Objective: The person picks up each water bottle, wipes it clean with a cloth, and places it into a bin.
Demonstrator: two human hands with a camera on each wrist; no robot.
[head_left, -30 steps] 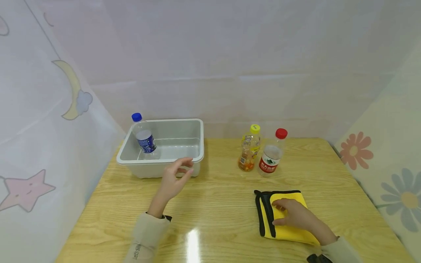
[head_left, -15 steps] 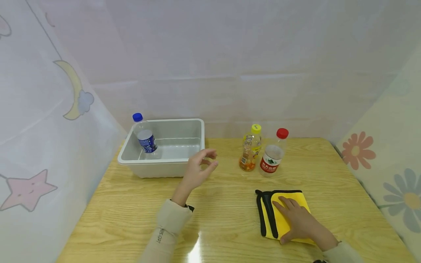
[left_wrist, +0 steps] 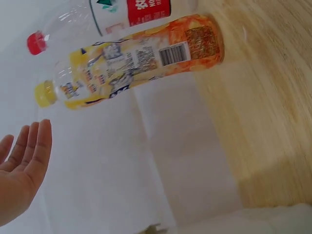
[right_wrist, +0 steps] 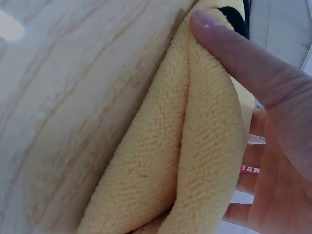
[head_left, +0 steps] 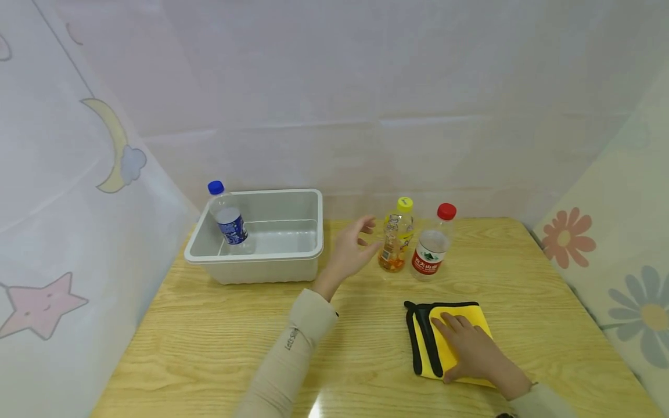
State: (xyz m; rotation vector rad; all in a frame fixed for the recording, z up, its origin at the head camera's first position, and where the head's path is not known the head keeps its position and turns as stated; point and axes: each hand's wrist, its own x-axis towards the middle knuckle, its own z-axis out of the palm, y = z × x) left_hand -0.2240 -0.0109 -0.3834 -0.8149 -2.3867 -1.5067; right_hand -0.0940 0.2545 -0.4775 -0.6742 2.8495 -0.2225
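Observation:
My left hand (head_left: 351, 249) is just left of a yellow-capped bottle (head_left: 398, 239), its fingers loosely bent and holding nothing. In the left wrist view the fingertips stand a short way from that bottle's yellow cap (left_wrist: 45, 93); chunky orange contents show near its base. A red-capped bottle (head_left: 431, 249) with a red and white label stands right beside it. My right hand (head_left: 473, 351) rests with spread fingers on a folded yellow cloth (head_left: 473, 314) with black edging. The right wrist view shows the thumb lying along the edge of the fluffy cloth (right_wrist: 209, 126).
A light grey plastic bin (head_left: 261, 270) stands at the back left of the wooden table (head_left: 219, 337). Inside it leans a clear bottle with a blue cap (head_left: 215, 187) and blue label. Printed white curtains (head_left: 334, 87) close in the back and both sides.
My left hand has moved right from the bin's front to beside the yellow-capped bottle. The right hand has settled onto the yellow cloth, its fingers spreading out.

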